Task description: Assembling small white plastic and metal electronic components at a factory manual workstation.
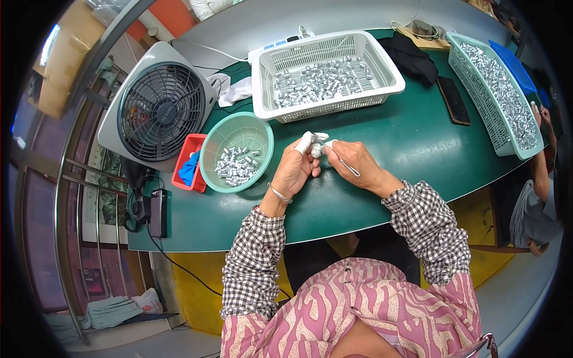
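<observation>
Pink patterned clothing (370,304) lies nearest, below the fingers (344,147). The left hand (289,172) curls inward, its grip too small to make out; the right hand (362,163) pinches a thin looped tool (350,169). Small metal pieces (237,167) lie in a green basket (239,127) left of them. Clumsy pinching through white fingertip covers (304,142) could make the tool slip.

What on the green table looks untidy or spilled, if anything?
I see no spill: the white basket contains its small metal parts. Only the black cloth looks slightly untidy, crumpled beside that basket rather than folded.
</observation>
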Demonstrator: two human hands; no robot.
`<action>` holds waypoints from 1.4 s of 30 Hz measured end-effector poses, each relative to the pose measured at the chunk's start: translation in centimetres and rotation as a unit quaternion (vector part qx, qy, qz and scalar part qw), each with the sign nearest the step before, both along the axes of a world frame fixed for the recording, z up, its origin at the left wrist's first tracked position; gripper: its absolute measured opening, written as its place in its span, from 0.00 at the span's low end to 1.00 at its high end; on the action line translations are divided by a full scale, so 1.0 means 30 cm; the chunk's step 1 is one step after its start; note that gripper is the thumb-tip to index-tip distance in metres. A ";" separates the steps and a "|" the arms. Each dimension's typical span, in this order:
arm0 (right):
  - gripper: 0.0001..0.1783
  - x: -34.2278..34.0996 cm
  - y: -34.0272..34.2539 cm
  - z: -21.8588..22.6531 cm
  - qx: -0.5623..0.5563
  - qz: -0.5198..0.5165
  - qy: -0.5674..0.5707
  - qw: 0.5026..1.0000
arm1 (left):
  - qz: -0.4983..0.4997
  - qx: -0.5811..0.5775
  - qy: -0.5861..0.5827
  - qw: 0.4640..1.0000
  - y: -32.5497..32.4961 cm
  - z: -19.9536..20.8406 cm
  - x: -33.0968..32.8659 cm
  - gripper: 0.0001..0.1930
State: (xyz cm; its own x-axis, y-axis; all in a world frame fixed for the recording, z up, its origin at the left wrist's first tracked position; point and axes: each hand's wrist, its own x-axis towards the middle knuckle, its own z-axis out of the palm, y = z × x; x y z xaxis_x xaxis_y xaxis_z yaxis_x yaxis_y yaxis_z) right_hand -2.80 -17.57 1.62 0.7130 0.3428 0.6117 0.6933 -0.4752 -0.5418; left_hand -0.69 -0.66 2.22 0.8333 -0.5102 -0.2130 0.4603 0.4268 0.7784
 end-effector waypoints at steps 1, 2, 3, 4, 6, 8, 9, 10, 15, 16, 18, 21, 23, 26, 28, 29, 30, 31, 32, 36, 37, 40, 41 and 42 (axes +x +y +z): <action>0.07 0.001 -0.001 -0.003 0.000 -0.001 0.000 1.000 | -0.001 0.000 0.000 1.000 -0.003 -0.003 0.000 0.16; 0.07 0.000 0.000 0.000 0.000 -0.001 0.000 1.000 | 0.013 0.012 -0.008 1.000 -0.011 -0.010 0.000 0.16; 0.07 -0.002 0.003 0.006 0.001 0.000 -0.001 1.000 | 0.027 0.025 -0.017 0.999 -0.018 -0.013 -0.002 0.17; 0.08 -0.003 0.006 0.009 0.002 0.001 -0.001 1.000 | 0.041 0.037 -0.025 0.998 -0.024 -0.013 -0.004 0.17; 0.08 0.000 0.013 -0.007 -0.033 -0.014 -0.020 0.999 | 0.049 0.052 -0.033 0.997 -0.029 -0.010 -0.008 0.17; 0.09 0.002 0.018 -0.029 -0.104 -0.045 -0.056 0.992 | 0.065 0.083 -0.047 0.993 -0.035 -0.005 -0.014 0.16; 0.09 0.001 0.019 -0.033 -0.104 -0.046 -0.056 0.992 | 0.063 0.082 -0.047 0.994 -0.038 -0.007 -0.016 0.16; 0.09 0.000 0.021 -0.036 -0.115 -0.052 -0.060 0.990 | 0.064 0.081 -0.048 0.994 -0.040 -0.008 -0.018 0.16; 0.09 -0.004 0.031 -0.026 -0.062 -0.042 -0.057 0.996 | 0.070 0.058 -0.047 0.995 -0.052 -0.015 -0.030 0.14; 0.09 -0.004 0.035 -0.022 -0.025 -0.032 -0.050 0.998 | 0.071 0.048 -0.046 0.995 -0.054 -0.017 -0.033 0.14; 0.09 -0.006 0.045 -0.015 0.025 -0.014 0.003 1.000 | 0.068 0.063 -0.058 0.994 -0.053 -0.022 -0.041 0.14; 0.09 -0.007 0.052 -0.010 0.124 0.019 0.108 0.986 | 0.060 0.093 -0.080 0.991 -0.062 -0.020 -0.049 0.14; 0.07 0.008 0.048 -0.015 0.076 -0.009 0.059 0.995 | 0.080 0.035 -0.043 0.995 -0.080 -0.005 -0.051 0.14; 0.07 0.015 0.051 -0.042 0.025 -0.016 0.015 0.999 | 0.102 -0.007 -0.018 0.995 -0.079 -0.017 -0.038 0.13; 0.09 0.014 0.057 -0.053 -0.031 0.000 -0.020 0.999 | 0.126 -0.032 -0.004 0.992 -0.073 -0.030 -0.029 0.13; 0.09 0.012 0.056 -0.048 -0.031 0.002 -0.020 0.999 | 0.127 -0.033 -0.005 0.991 -0.072 -0.028 -0.032 0.13; 0.09 0.009 0.052 -0.042 -0.037 -0.013 -0.021 0.999 | 0.116 -0.020 -0.004 0.993 -0.071 -0.027 -0.037 0.13; 0.09 0.006 0.050 -0.033 -0.044 -0.027 -0.022 0.998 | 0.105 -0.006 -0.004 0.994 -0.070 -0.024 -0.043 0.13; 0.09 0.004 0.049 -0.027 -0.050 -0.042 -0.023 0.998 | 0.094 0.007 -0.003 0.996 -0.069 -0.021 -0.046 0.13; 0.09 -0.008 0.062 -0.028 -0.045 -0.055 -0.027 0.997 | 0.127 0.014 -0.049 0.991 -0.067 -0.018 -0.041 0.14; 0.09 -0.007 0.060 -0.024 -0.045 -0.055 -0.027 0.997 | 0.128 0.015 -0.049 0.991 -0.067 -0.018 -0.042 0.14; 0.09 -0.005 0.045 -0.003 -0.055 -0.087 0.009 0.995 | 0.088 0.097 -0.085 0.988 -0.074 -0.012 -0.052 0.14; 0.09 -0.005 0.045 -0.002 -0.054 -0.088 0.010 0.995 | 0.087 0.098 -0.084 0.988 -0.078 -0.009 -0.052 0.14; 0.09 -0.005 0.048 -0.001 -0.057 -0.084 -0.008 0.995 | 0.100 0.073 -0.070 0.990 -0.083 -0.003 -0.052 0.14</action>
State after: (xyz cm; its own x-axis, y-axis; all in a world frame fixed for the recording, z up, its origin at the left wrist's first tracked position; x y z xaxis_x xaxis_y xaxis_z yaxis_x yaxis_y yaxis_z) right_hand -2.96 -16.12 1.58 0.7563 0.2874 0.5876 0.6074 -0.6421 -0.4678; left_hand -2.25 -3.15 2.13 0.9410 -0.3042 -0.1481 0.2614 0.3759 0.8890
